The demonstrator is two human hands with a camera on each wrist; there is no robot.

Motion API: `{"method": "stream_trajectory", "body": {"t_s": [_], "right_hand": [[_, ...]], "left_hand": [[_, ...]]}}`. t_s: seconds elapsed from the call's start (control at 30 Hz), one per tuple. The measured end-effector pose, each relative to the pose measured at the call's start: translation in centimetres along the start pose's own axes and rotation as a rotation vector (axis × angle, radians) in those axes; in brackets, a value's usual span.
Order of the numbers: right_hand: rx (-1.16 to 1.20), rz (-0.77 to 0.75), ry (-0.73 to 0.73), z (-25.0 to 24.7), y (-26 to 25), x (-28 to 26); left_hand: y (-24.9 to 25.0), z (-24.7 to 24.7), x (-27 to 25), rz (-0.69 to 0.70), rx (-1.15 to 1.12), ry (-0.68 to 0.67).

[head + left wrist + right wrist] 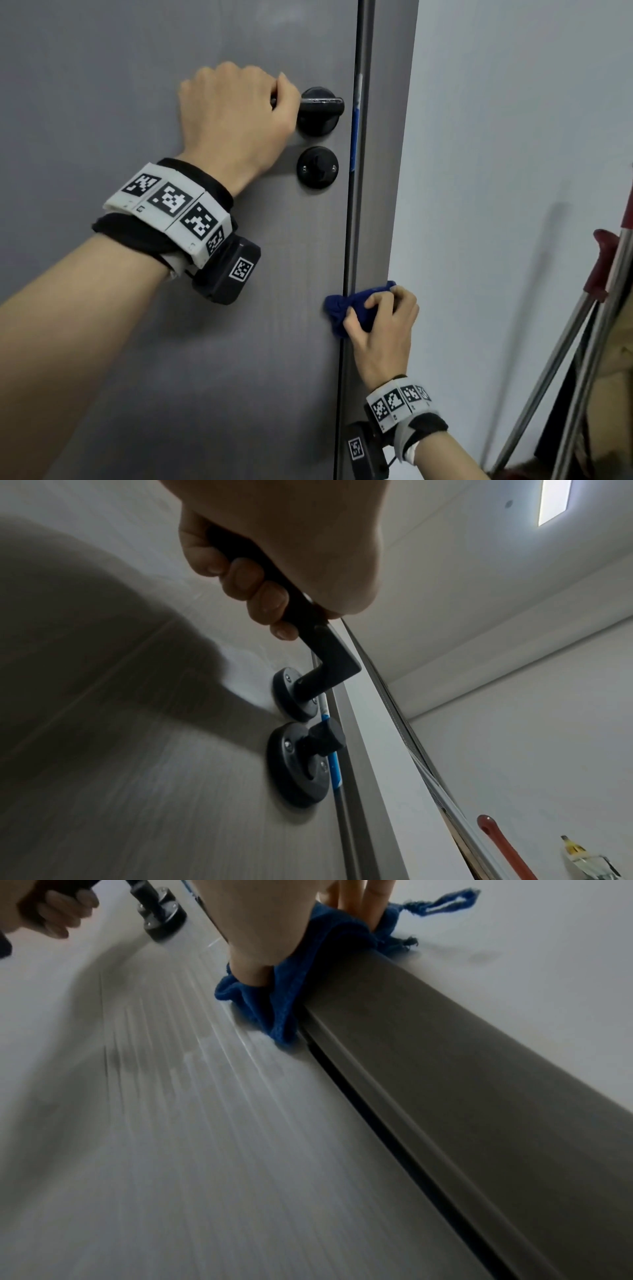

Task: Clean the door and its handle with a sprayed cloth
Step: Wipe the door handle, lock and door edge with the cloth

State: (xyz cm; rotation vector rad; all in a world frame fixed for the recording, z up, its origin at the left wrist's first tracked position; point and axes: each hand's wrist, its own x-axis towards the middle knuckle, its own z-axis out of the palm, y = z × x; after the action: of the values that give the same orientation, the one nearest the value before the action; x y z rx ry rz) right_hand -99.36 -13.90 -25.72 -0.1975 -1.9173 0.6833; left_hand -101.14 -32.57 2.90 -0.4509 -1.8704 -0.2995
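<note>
A grey door [137, 68] fills the left of the head view. My left hand [236, 113] is curled round its black lever handle [322, 102], which the left wrist view shows as handle [322, 647] under my fingers [246, 585]. Below the handle sits a round black lock knob [318, 167]. My right hand [383, 322] grips a bunched blue cloth [337, 308] and presses it over the door's edge and the grey frame [380, 171]. In the right wrist view the cloth [281, 1001] wraps across the gap onto the frame [445, 1069].
A pale wall [513, 137] lies right of the frame. Metal poles with a red grip [599, 267] lean at the far right. A strip of blue tape [356, 137] runs down the door's edge by the lock.
</note>
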Motion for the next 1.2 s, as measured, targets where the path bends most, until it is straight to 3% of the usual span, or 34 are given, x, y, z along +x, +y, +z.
{"method": "stream_trajectory", "body": {"t_s": [0.23,0.47,0.67,0.77,0.97,1.2], "right_hand": [[0.078,0.006,0.074,-0.3,-1.0,1.6],[0.097,-0.079,0.153,-1.4,-4.5,8.1],[0.358,-0.216,0.291,-5.3,-7.5,10.0],[0.473,-0.218,0.166,-6.1,-8.2,7.3],[0.621,-0.036,-0.16,-4.4,-4.8,2.5],[0.648,-0.102,-0.114,-2.1,-4.1,3.6]], "left_hand": [[0.0,-0.1,0.2,-0.026,0.018,-0.025],[0.0,-0.1,0.1,-0.023,0.003,-0.004],[-0.2,-0.2,-0.1,-0.012,-0.04,0.002],[-0.2,-0.3,-0.4,-0.013,-0.061,-0.002],[-0.3,-0.4,-0.4,0.004,-0.051,-0.005],[0.0,0.2,-0.8,-0.031,-0.053,0.065]]}}
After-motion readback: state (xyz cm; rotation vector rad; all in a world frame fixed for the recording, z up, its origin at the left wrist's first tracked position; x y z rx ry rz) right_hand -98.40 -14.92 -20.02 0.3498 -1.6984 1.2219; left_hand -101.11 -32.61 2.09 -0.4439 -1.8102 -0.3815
